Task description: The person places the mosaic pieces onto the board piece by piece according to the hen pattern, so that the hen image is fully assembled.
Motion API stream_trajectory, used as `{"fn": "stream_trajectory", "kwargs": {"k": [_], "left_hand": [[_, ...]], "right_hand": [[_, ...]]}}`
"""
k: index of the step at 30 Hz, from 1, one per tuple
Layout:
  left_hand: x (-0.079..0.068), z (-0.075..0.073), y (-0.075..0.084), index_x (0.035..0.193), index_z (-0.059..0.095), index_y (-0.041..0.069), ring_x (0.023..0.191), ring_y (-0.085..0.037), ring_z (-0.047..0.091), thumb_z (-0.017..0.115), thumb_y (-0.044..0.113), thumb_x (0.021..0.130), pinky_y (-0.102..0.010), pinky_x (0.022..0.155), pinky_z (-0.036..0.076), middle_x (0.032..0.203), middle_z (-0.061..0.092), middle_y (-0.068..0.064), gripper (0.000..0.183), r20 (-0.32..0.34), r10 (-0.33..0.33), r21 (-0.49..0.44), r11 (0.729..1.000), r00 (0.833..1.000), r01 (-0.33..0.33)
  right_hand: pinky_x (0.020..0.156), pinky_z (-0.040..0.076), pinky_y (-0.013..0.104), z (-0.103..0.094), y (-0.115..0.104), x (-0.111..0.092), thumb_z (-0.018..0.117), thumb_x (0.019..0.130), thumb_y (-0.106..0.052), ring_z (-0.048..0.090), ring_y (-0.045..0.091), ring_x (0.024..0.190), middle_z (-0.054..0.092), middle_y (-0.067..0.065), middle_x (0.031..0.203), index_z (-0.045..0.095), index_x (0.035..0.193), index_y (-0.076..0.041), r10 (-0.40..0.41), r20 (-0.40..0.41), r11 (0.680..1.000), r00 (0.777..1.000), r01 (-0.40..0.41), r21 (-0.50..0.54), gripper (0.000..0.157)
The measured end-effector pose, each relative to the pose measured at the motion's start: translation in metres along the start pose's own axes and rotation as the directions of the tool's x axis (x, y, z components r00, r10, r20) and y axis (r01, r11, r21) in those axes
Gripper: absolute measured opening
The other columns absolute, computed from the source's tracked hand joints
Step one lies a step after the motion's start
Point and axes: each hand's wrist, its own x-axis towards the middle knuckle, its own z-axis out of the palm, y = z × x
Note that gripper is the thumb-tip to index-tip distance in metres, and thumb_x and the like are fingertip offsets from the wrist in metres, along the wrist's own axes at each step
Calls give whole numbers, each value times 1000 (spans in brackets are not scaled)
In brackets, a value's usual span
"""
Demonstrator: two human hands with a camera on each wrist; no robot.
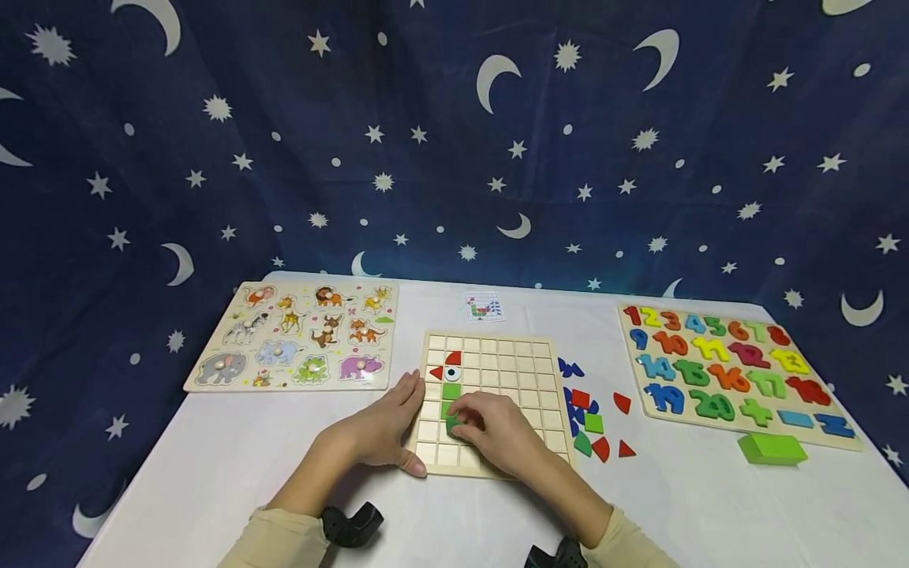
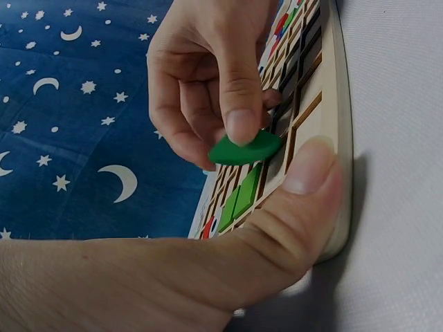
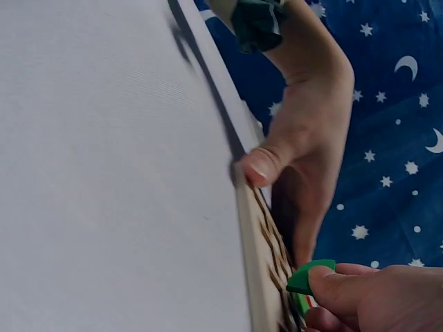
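Observation:
My right hand [image 1: 497, 430] pinches a dark green quarter-circle piece [image 2: 243, 148] between thumb and fingers, just above the wooden grid board [image 1: 511, 465]. In the left wrist view the piece is tilted over the grid. My left hand [image 1: 379, 426] rests against the board's left side, fingers straight, its thumb [image 2: 308, 169] on the near-left corner. On the grid lie a red quarter-circle [image 1: 454, 359], a red triangle [image 1: 436, 372], a white tile with an eye [image 1: 451, 373] and a light green square [image 1: 450, 390]. Another green square [image 2: 246, 190] is partly hidden by my right hand in the head view.
Loose red, blue and green pieces [image 1: 593, 424] lie right of the board. A pattern card [image 1: 484, 307] lies behind it. An animal puzzle [image 1: 298, 339] is at left, a number puzzle [image 1: 731, 367] at right, with a green block [image 1: 772, 449] in front.

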Motion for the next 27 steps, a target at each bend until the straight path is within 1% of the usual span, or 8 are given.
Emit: {"fn": "stream_trajectory", "kwargs": {"k": [3,7,11,16,20,27], "left_hand": [[0,0,0,149,13,-6,148,-32,5,82,48,60,-44,119,16,159,5,-21,125,-4,16,-13,1000,1000,-17],[0,0,1,149,13,-7,148,-33,6,83,47,59,-45,119,17,158,6,-23,126,-7,23,-23,999,1000,-24],[0,0,1,149,13,-7,148,-33,6,83,47,59,-45,119,16,158,6,-22,126,-3,16,-21,1000,1000,-16],[-1,0,1,150,13,-4,148,-32,6,84,46,60,-44,119,16,159,6,-20,125,1,3,-16,1000,1000,-3],[0,1,0,150,13,-4,148,-31,5,83,46,60,-43,120,16,159,5,-19,125,2,-2,-5,1000,1000,2],[0,0,0,150,12,-3,148,-30,4,83,47,60,-43,120,15,159,5,-19,125,2,-2,-4,1000,1000,2]], "right_hand": [[63,47,16,3,0,-1,74,82,-21,53,-2,69,62,-14,79,70,93,-20,10,-5,1000,1000,-10,-24,11],[64,46,17,4,-1,-1,73,83,-25,52,-2,70,63,-13,81,72,94,-20,19,0,994,1000,-19,-104,11],[62,43,17,3,-3,-3,72,83,-29,49,0,70,62,-12,87,74,96,-21,30,11,980,999,-27,-198,15],[60,44,18,3,-5,-3,74,81,-33,55,1,75,63,-10,93,76,98,-23,22,5,957,1000,-19,-289,20],[59,44,18,3,-6,-3,75,79,-36,58,2,77,63,-10,91,76,98,-24,26,-3,949,1000,-26,-315,23],[56,42,18,2,-6,-3,76,77,-40,58,2,76,62,-11,91,76,99,-25,39,-3,944,999,-38,-328,26]]}}
